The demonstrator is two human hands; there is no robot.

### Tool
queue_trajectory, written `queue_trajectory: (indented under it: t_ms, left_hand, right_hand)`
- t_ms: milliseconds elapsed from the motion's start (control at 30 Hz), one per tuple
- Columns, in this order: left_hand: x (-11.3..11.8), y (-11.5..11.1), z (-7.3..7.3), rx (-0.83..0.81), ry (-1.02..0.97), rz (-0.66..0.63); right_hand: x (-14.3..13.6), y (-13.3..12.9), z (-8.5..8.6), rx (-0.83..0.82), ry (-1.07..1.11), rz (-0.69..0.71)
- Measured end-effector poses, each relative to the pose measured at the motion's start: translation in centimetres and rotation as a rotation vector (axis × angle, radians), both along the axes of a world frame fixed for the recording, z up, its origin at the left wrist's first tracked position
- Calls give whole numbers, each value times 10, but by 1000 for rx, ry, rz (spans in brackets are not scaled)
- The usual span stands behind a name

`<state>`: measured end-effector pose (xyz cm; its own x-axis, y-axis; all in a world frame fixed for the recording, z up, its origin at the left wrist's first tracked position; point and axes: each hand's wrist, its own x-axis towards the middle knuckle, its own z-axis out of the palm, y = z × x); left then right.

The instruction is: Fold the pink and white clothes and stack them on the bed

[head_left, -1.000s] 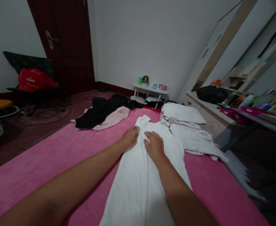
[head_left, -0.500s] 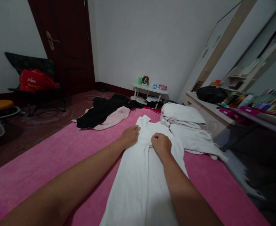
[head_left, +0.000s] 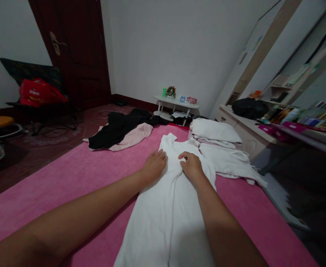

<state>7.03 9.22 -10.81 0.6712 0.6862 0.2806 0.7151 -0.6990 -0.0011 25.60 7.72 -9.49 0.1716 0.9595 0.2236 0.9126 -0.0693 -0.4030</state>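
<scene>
A long white garment lies spread on the pink bed cover, running from the bottom edge up to the middle of the view. My left hand rests on its left edge near the top, fingers stretched out and lying flat. Close by on the right, my right hand pinches a bit of the white cloth at the upper end of a long raised fold. Another white garment, sleeve spread, lies beside it on the right, touching a folded white stack.
Black clothing and a pink garment lie at the bed's far left edge. Behind stands a small white table. A dresser with bottles borders the right side; a chair holds a red bag.
My left hand has moved slightly right, further onto the white garment. My right hand has turned, its thumb and finger now showing cloth between them. The whole view has shifted slightly.
</scene>
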Motion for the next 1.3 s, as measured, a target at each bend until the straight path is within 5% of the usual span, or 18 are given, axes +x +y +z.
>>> queue_trajectory:
  t_ms: [233, 367, 567, 733, 900, 1100, 1300]
  left_hand:
    - [-2, 6, -6, -72, -108, -28]
    - [4, 38, -6, -147, -126, -73]
    - [6, 85, -12, -175, -116, -3]
    - [3, 59, -8, -144, -98, 60]
    - [-20, 14, -9, -39, -43, -49]
    - [-49, 8, -9, -113, -61, -11]
    - [-49, 9, -7, -104, -106, 3]
  right_hand:
    - [-18, -8, 11, 93, -315, -14]
    - [-32, -10, 14, 0, -421, 103]
    - [-24, -7, 9, -91, -356, 1]
    - [-22, -7, 6, -76, -347, 16]
    - [-29, -8, 4, -71, -398, 57]
    - [-40, -22, 25, -183, -464, 125]
    - [-46, -84, 41, -27, -323, 619]
